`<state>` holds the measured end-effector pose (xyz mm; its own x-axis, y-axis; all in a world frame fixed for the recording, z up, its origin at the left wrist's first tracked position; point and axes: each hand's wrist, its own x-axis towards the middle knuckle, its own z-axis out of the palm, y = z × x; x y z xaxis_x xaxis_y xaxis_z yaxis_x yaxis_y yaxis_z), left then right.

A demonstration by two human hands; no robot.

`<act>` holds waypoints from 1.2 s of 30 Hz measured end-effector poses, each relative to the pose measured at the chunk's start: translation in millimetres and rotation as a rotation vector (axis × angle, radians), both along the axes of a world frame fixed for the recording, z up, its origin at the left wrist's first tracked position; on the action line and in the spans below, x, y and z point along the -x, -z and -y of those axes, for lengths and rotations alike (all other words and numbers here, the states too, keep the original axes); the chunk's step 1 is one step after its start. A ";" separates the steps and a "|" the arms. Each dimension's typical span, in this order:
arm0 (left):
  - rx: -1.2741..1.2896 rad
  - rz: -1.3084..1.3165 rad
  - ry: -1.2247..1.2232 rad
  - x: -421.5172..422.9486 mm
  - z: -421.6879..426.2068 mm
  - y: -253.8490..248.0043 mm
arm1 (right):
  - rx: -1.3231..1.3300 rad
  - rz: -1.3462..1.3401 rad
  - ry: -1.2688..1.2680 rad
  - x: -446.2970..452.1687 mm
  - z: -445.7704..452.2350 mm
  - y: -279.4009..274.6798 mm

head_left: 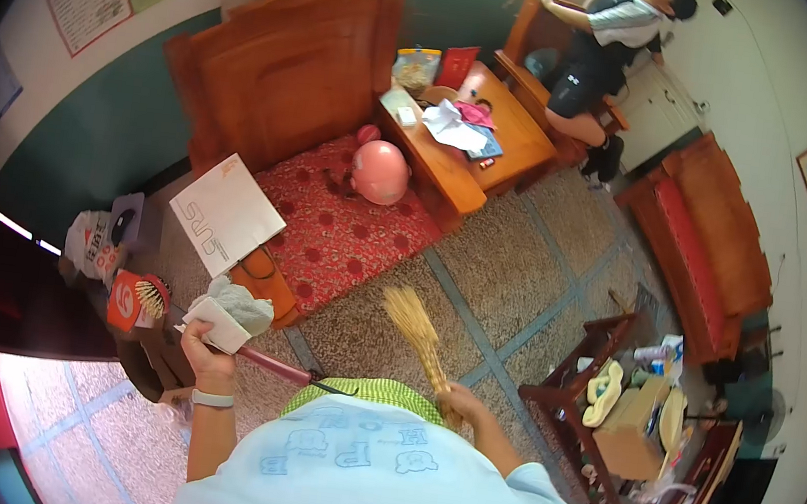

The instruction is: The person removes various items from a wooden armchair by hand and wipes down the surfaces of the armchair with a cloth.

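In the head view, my right hand (467, 404) is closed around the lower end of a straw hand broom (414, 329), its bristles pointing up and away from me. My left hand (207, 351) grips a white, flat-sided object (219, 326) with crumpled greyish-white material (246, 307) against it. I cannot make out the exact kind of this object. A dark pink rod (277, 365) with a black hooked end extends from beside it towards my waist; whether it is joined to the white object is unclear. A hairbrush (153, 297) lies left of my left hand.
A wooden bench (284, 76) with a red patterned cushion (355, 236) holds a pink helmet (380, 173) and a white box (227, 214). A wooden table (515, 125) stands beyond. A person (593, 64) is at the back right. A cardboard box (631, 428) sits among clutter at right.
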<state>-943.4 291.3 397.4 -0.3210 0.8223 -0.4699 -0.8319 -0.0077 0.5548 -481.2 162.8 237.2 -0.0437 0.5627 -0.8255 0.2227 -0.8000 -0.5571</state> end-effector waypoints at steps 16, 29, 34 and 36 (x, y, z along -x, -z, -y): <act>0.019 -0.184 -0.095 -46.3 98.0 -25.4 | -0.158 0.172 -0.253 -27.8 -2.0 -44.4; 0.054 -0.154 -0.279 38.6 154.7 -28.3 | -0.248 -0.201 0.485 82.8 -223.3 -4.7; 0.160 -0.141 -0.419 65.8 170.2 -18.1 | -0.454 -0.007 -0.231 161.0 -102.6 102.6; 0.108 -0.130 -0.377 68.6 166.4 -15.4 | -0.281 0.011 -0.506 174.4 -76.1 58.0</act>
<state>-1012.0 124.9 412.8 -0.6522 0.5844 -0.4828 -0.7053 -0.2344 0.6691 -655.6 238.9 179.2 -0.3569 0.6719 -0.6490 0.5459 -0.4137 -0.7286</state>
